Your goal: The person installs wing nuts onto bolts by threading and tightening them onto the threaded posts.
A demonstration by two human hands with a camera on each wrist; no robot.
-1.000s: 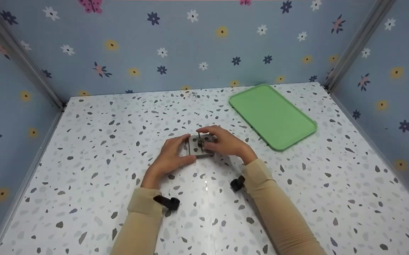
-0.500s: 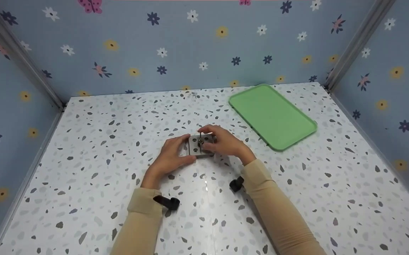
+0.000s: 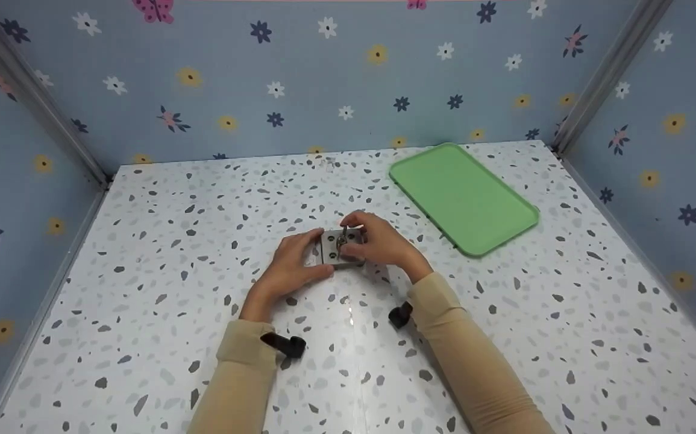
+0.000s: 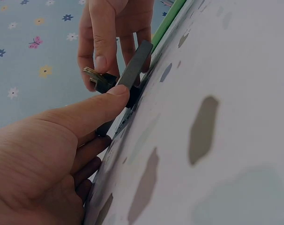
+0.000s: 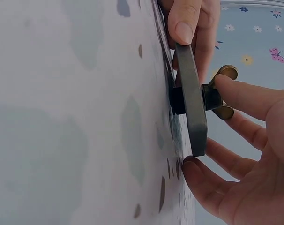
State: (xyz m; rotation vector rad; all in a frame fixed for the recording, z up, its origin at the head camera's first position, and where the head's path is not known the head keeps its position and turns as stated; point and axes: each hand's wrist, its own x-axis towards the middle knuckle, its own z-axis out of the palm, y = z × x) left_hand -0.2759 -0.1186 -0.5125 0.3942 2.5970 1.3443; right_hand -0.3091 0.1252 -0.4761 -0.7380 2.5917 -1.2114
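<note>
A thick grey metal plate point(image 3: 337, 261) with several holes lies near the middle of the table in the head view. My left hand point(image 3: 292, 263) grips its left side between thumb and fingers. A brass-coloured wing nut point(image 5: 227, 72) stands up from the plate's centre on a dark collar. The thumb and forefinger of my right hand point(image 3: 381, 240) are on its wings, while the other fingers reach past the plate's right edge. In the right wrist view a black block point(image 5: 177, 100) shows under the plate point(image 5: 194, 122), between it and the table. The left wrist view shows both wings point(image 4: 94, 75) edge-on.
A green tray point(image 3: 465, 202) lies at the back right of the speckled table point(image 3: 161, 253). Blue flowered panels point(image 3: 299, 66) wall in the back and both sides. A black strap end point(image 3: 290, 346) sticks out from each sleeve.
The wing nut has turned a little, its far wing swinging to the right. My right forefinger has shifted right with it. My left hand and the plate have stayed put.
</note>
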